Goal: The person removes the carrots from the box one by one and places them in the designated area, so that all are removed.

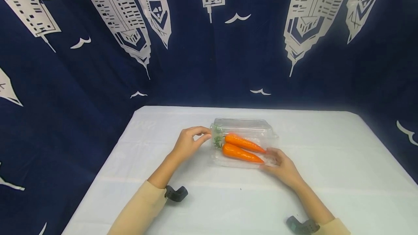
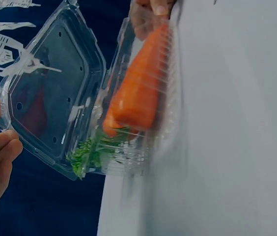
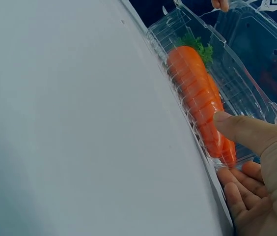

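Observation:
A clear plastic clamshell container (image 1: 218,160) lies on the table with its lid (image 1: 241,123) raised at the far side. Two orange carrots (image 1: 241,153) with green leafy tops (image 1: 217,141) lie side by side in its base, tips to the right. My left hand (image 1: 189,142) is at the container's left end; the left wrist view shows its thumb and fingers pinching the edge of the lid (image 2: 55,93). At the other end, my right hand (image 1: 284,166) grips the base, its thumb (image 3: 241,129) against the near wall and its fingers curled at the end.
A white cloth covers the table (image 1: 326,148). Behind it hangs a dark blue curtain (image 1: 212,64) printed with white buildings and birds. Each wrist wears a dark device, such as the one on the left wrist (image 1: 176,193).

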A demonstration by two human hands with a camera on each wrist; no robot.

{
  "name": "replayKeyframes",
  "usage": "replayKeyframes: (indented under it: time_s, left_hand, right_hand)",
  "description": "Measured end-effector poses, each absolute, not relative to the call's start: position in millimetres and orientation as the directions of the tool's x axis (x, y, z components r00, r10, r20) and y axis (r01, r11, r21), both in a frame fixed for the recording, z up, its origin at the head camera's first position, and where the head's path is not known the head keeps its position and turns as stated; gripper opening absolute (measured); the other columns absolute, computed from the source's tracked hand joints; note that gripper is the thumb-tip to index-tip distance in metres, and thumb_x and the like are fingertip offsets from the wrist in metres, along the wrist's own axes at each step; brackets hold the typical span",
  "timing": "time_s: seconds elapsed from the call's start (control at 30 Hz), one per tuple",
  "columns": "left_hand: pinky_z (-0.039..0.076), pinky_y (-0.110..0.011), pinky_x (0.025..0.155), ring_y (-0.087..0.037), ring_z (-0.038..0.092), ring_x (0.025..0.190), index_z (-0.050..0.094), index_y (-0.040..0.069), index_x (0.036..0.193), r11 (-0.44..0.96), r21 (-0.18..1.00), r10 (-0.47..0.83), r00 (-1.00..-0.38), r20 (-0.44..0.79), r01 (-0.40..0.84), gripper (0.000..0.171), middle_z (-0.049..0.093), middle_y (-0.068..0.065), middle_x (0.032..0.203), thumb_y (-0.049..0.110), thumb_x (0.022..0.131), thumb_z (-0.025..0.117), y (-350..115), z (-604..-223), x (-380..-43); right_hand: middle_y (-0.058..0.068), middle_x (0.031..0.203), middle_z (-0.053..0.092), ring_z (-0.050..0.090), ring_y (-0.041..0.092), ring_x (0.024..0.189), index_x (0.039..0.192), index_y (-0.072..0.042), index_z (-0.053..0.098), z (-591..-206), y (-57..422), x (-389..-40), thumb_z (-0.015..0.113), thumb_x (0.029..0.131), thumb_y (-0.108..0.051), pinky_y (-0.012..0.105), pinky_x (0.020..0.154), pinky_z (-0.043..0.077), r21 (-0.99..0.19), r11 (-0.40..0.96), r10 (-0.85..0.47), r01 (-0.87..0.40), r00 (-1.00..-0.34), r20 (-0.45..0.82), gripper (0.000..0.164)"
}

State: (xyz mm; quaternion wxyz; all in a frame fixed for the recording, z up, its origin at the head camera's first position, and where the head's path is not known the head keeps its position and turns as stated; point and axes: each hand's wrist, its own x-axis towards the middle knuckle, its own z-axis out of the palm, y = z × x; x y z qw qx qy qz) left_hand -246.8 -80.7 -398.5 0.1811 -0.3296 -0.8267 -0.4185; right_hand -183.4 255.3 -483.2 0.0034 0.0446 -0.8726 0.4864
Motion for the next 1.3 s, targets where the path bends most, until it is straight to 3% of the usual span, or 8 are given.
replayKeyframes:
  time_s: [0.17,0.4,0.53,1.3]
  left_hand:
    - [0.048,-0.025,0.078,-0.006,0.062,0.085,0.069,0.015,0.093,0.473,0.571,0.362,-0.739,0.568,0.671,0.015,0.069,0.009,0.092,0.027,0.086,0.065,-75.4,-384.6,-260.3]
    - [0.049,-0.021,0.071,-0.009,0.064,0.076,0.067,0.013,0.095,0.491,0.499,0.341,-0.684,0.644,0.714,0.016,0.070,0.004,0.089,0.027,0.088,0.062,-60.2,-368.6,-284.7]
    - [0.050,-0.021,0.071,-0.011,0.064,0.076,0.066,0.011,0.097,0.520,0.492,0.316,-0.692,0.648,0.698,0.018,0.070,0.002,0.088,0.026,0.089,0.061,-55.4,-360.7,-296.2]
    - [0.049,-0.031,0.072,-0.014,0.063,0.084,0.061,0.018,0.117,0.628,0.641,0.167,-0.881,0.443,0.442,0.034,0.068,0.000,0.097,0.039,0.092,0.053,-35.5,-347.4,-363.1]
  right_hand:
    - [0.016,0.125,0.054,0.047,0.037,0.117,0.133,-0.006,0.041,-484.1,255.9,-181.5,0.074,0.076,-0.039,0.052,0.093,0.038,-0.857,0.509,-0.072,-0.080,-0.996,0.051,0.073]
    - [0.016,0.124,0.055,0.049,0.037,0.115,0.132,-0.006,0.042,-483.2,259.6,-182.3,0.074,0.076,-0.037,0.051,0.093,0.040,-0.861,0.501,-0.063,-0.092,-0.996,0.070,0.071]
    - [0.016,0.123,0.055,0.049,0.036,0.114,0.132,-0.006,0.042,-482.0,258.8,-180.9,0.073,0.077,-0.035,0.051,0.092,0.040,-0.869,0.485,-0.071,-0.102,-0.994,0.077,0.070]
    - [0.010,0.126,0.055,0.050,0.033,0.114,0.133,-0.012,0.042,-489.6,255.4,-182.6,0.075,0.074,-0.041,0.051,0.091,0.041,-0.854,0.519,-0.040,-0.039,-0.999,0.021,0.073]
